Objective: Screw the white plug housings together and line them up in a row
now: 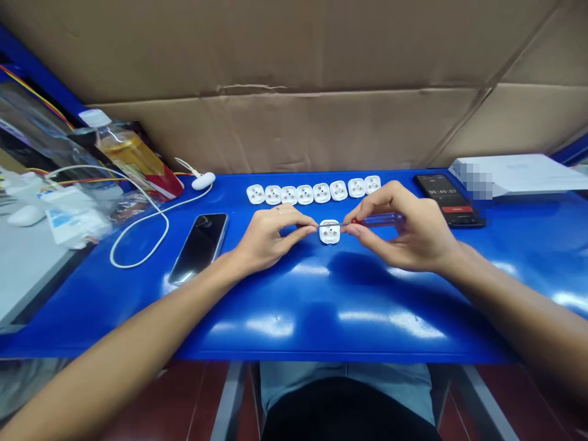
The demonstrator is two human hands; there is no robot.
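Right hand (397, 229) clamps a screwdriver (379, 220), shaft crossing a white plug housing (329, 236) sideways, left hand (269, 240) fingers pinched together at its tip.

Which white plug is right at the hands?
The plug alone between the left hand and right hand, under the screwdriver; the eight others line up behind.

Bright, even light from above fills the scene. White glare patches shine on the glossy blue tabletop (138, 318) just nearer the person than the left hand (271, 242) and right hand (399, 229), with a soft shadow (358, 269) directly below them. Wide-angle distortion bends the cardboard wall (294, 73) far beyond them, and a pixelated blur (478, 184) sits beyond and right.
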